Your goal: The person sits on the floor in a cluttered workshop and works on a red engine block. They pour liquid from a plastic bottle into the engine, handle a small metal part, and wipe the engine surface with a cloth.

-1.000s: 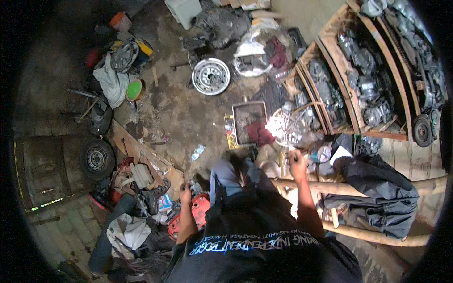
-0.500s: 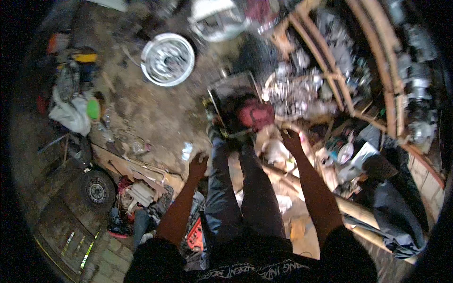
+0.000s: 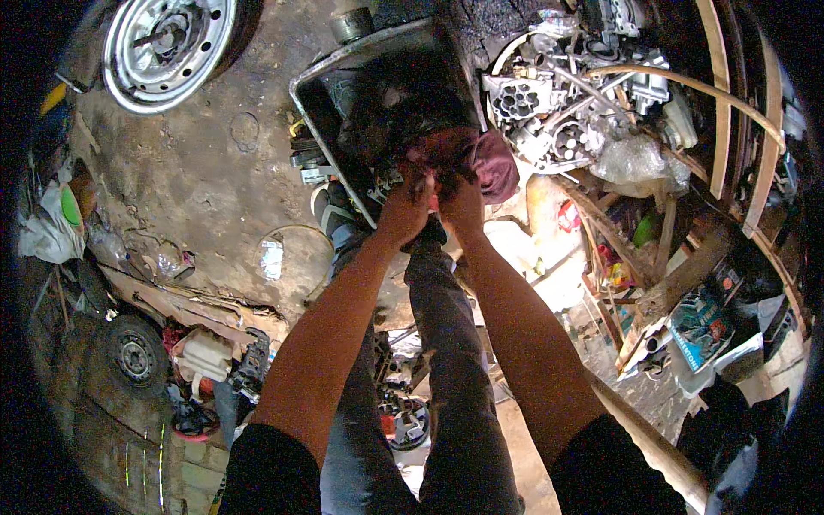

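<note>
My left hand (image 3: 406, 209) and my right hand (image 3: 460, 204) are close together over the near end of a black rectangular tray (image 3: 330, 60). Both are closed on a maroon cloth (image 3: 496, 168), bunched between them and hanging over the tray's right edge. A small bright red patch shows between my hands; what it belongs to is hard to make out. Dark, oily-looking contents fill the shadowed tray, and their kind is unclear. My fingertips are partly hidden by the cloth and shadow.
Metal engine parts (image 3: 562, 107) are piled right of the tray. A wheel with a silver rim (image 3: 167, 51) lies far left; another wheel (image 3: 137, 358) is at lower left. Wooden strips (image 3: 719, 94) stand along the right. My shoe (image 3: 330, 209) is beside the tray's near left corner.
My hands were apart, the left one beside my knee and the right one right of the tray. Now they have come together on the cloth. The view has moved closer to the tray.
</note>
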A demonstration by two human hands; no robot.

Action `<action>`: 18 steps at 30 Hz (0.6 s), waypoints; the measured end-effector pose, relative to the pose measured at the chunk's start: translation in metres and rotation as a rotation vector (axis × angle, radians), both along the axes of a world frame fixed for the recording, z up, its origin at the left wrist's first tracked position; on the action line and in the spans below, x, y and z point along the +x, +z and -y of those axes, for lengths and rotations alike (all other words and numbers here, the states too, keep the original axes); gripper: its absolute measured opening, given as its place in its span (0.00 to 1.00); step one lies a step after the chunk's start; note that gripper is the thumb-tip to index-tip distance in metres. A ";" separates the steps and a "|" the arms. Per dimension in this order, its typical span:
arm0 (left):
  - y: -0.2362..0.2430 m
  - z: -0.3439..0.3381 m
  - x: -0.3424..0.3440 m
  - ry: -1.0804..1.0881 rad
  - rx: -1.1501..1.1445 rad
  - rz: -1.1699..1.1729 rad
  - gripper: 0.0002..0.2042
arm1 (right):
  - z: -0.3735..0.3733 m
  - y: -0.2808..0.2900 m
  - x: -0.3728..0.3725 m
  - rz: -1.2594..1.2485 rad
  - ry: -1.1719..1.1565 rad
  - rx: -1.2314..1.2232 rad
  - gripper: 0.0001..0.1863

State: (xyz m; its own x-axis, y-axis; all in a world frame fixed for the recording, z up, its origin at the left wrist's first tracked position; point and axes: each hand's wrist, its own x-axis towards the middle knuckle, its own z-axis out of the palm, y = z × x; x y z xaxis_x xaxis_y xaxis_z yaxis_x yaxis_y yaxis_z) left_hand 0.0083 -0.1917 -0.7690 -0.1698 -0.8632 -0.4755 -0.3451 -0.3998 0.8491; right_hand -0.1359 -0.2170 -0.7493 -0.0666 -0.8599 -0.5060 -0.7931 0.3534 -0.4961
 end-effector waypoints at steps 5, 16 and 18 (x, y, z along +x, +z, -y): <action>0.055 -0.048 0.014 -0.021 0.018 0.052 0.26 | 0.007 0.113 -0.026 0.273 -0.489 0.106 0.16; 0.078 0.041 0.082 -0.128 -0.211 0.337 0.27 | 0.117 0.084 -0.176 -0.141 -0.670 -0.491 0.23; 0.059 0.059 0.095 -0.182 -0.258 0.401 0.26 | 0.129 0.067 -0.171 0.036 -0.590 -0.304 0.24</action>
State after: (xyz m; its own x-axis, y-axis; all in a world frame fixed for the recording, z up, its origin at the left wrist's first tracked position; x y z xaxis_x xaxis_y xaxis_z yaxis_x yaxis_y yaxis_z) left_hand 0.1036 -0.2506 -0.7097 -0.1763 -0.9345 -0.3092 -0.7089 -0.0973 0.6986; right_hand -0.3071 -0.3458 -0.6821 -0.5576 -0.7892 -0.2575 -0.4908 0.5636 -0.6644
